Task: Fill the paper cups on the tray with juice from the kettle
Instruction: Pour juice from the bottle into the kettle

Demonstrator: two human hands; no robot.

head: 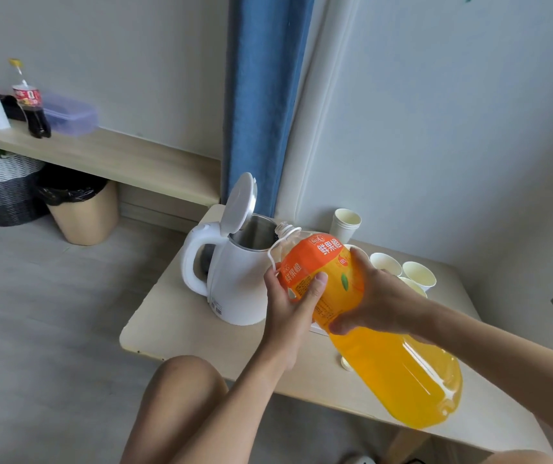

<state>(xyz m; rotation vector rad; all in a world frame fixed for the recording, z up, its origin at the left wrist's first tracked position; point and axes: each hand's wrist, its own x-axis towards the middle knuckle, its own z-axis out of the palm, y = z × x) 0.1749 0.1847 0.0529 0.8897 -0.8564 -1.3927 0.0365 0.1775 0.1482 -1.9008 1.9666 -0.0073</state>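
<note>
A white electric kettle (234, 283) stands on the small table (181, 316) with its lid flipped up and open. A large bottle of orange juice (379, 346) is tilted with its uncapped neck at the kettle's mouth. My left hand (293, 301) grips the bottle's orange label from the left. My right hand (377, 298) holds the bottle from the right side. Several empty paper cups (419, 274) sit behind the bottle; the white tray (318, 329) under them is mostly hidden. A stack of cups (345, 224) stands further back.
A small bottle cap (345, 362) lies on the table beside the bottle. A wooden shelf (117, 159) at the left carries cola bottles (32, 102) and a plastic box (69, 117). A bin (82, 212) and a woven basket (0, 189) stand on the floor. My knee (181, 390) is near the table's front edge.
</note>
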